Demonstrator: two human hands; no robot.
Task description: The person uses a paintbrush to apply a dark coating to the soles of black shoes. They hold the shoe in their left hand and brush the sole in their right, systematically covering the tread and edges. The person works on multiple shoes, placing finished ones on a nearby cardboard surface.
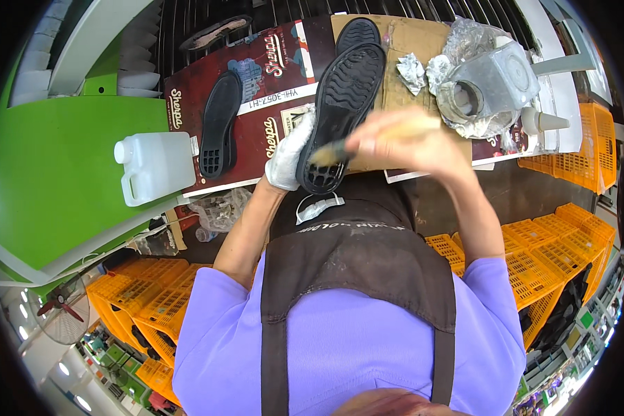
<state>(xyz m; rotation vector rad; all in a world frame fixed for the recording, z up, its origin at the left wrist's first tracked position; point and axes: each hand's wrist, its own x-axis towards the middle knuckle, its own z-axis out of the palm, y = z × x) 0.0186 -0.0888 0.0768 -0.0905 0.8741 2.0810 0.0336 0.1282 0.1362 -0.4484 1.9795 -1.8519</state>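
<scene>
A black shoe sole with its inner side up is held over the table's near edge by my left hand, in a white glove, along its left side. My bare right hand, blurred by motion, grips a brush with a pale handle. The brush's bristles are over the grid-patterned end of that sole; contact cannot be made out. Beyond it lies another black sole, partly covered. To the left, a third sole rests on the dark red printed cardboard.
At right stand a wide-mouthed jar in plastic wrap, a clear square bottle and a squeeze bottle. Crumpled tissue lies on brown cardboard. A white jug stands left. Orange crates flank me. A dark shoe part lies at the back.
</scene>
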